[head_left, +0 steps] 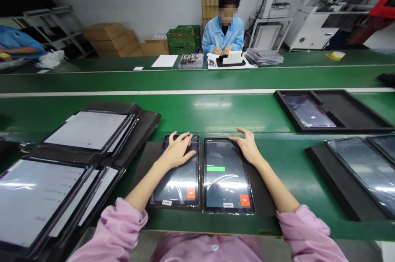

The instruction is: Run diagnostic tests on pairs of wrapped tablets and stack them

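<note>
Two dark tablets lie side by side on a black mat (140, 171) in front of me. Over the upper part of the left tablet (182, 179) is my left hand (177, 151), fingers spread, holding nothing. My right hand (247, 146) is at the upper right corner of the right tablet (226, 186), fingers apart, with one fingertip at its top edge. Each screen shows an orange-red box at its lower right. A green bar is lit on the right screen.
Tablets with light screens (88, 130) are stacked on black trays at left. A black tray (354, 110) with one tablet stands at right, above more tablets (364, 167). A person in blue (224, 38) sits across the green bench (185, 112).
</note>
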Available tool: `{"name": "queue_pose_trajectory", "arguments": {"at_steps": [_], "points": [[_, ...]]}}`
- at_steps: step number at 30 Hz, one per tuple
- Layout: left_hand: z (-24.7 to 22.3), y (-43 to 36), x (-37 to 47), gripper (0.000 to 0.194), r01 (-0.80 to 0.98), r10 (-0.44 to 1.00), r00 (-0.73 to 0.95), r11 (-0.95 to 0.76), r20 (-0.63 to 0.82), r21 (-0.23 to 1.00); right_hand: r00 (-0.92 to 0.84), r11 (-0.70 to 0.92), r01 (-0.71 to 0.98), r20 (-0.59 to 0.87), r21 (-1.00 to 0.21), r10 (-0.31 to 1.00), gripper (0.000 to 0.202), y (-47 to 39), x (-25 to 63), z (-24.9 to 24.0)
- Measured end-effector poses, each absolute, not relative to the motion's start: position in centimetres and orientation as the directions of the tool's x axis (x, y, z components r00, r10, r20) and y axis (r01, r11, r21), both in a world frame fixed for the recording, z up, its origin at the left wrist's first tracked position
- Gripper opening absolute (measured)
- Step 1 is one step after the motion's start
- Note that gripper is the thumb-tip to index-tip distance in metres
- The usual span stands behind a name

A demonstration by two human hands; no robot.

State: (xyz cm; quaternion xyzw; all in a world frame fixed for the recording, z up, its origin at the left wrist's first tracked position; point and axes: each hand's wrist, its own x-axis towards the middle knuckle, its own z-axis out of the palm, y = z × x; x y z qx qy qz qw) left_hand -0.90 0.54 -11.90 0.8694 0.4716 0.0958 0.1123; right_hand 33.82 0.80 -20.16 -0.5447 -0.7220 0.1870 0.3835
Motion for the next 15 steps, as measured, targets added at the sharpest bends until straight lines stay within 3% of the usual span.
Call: {"name": "queue_pose_trajectory", "arguments": {"at_steps": [4, 8, 11, 15], "points": [[-10.7, 0.0, -1.9, 0.028, 0.755, 0.803, 0.593, -0.583, 0.067, 0.299, -0.182, 0.381, 0.517, 0.336, -0.766, 0.924, 0.082, 0.7, 33.8, -19.8], [-10.4, 0.1, -2.7, 0.037, 0.823, 0.886, 0.426, -0.464, 0.185, 0.327, -0.100, 0.343, 0.445, 0.335, -0.827, 0.937, 0.089, 1.3, 34.6, -19.7], [-11.3, 0.4, -2.9, 0.047, 0.874, 0.935, 0.307, -0.351, 0.178, 0.336, -0.028, 0.302, 0.435, 0.323, -0.848, 0.946, 0.086, 1.7, 35.1, -19.9], [-12.4, 0.3, -2.8, 0.047, 0.900, 0.944, 0.306, -0.329, 0.123, 0.287, -0.050, 0.311, 0.454, 0.325, -0.835, 0.944, 0.072, 1.7, 34.5, -20.2]]}}
